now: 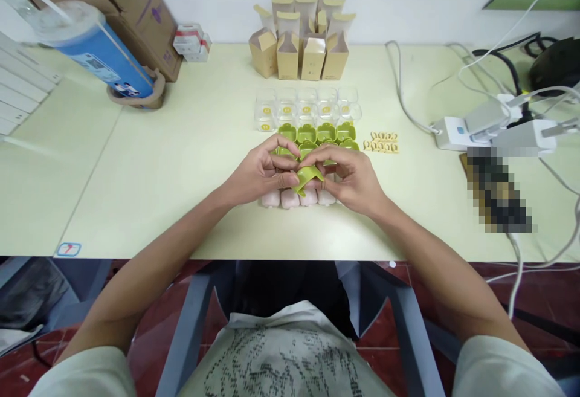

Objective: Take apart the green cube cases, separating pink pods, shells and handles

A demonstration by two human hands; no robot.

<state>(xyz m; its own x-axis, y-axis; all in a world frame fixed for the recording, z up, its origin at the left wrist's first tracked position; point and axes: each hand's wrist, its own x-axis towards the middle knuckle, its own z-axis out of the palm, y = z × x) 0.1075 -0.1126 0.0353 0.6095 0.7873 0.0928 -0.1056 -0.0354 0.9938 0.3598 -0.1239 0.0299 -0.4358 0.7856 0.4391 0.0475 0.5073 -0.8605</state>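
My left hand (pixel 267 170) and my right hand (pixel 347 173) meet over the middle of the table, both with fingers pinched on a small green plastic piece (pixel 307 178), which is tilted between them. Under and behind my hands stand rows of green cups (pixel 326 133). Pale pink pieces (pixel 290 199) lie in a row nearer the table's front edge, partly covered by my hands. Behind the green cups are clear plastic covers (pixel 307 109) with yellow round marks. Small yellow pieces (pixel 381 143) lie to the right of the cups.
Open cardboard boxes (pixel 287 55) stand at the back by the wall. A blue cup (pixel 113 58) in a holder, brown cartons (pixel 147 16) and small white boxes (pixel 193 41) are at the left. Chargers (pixel 457 133), cables and a blurred dark object (pixel 498 191) lie on the right.
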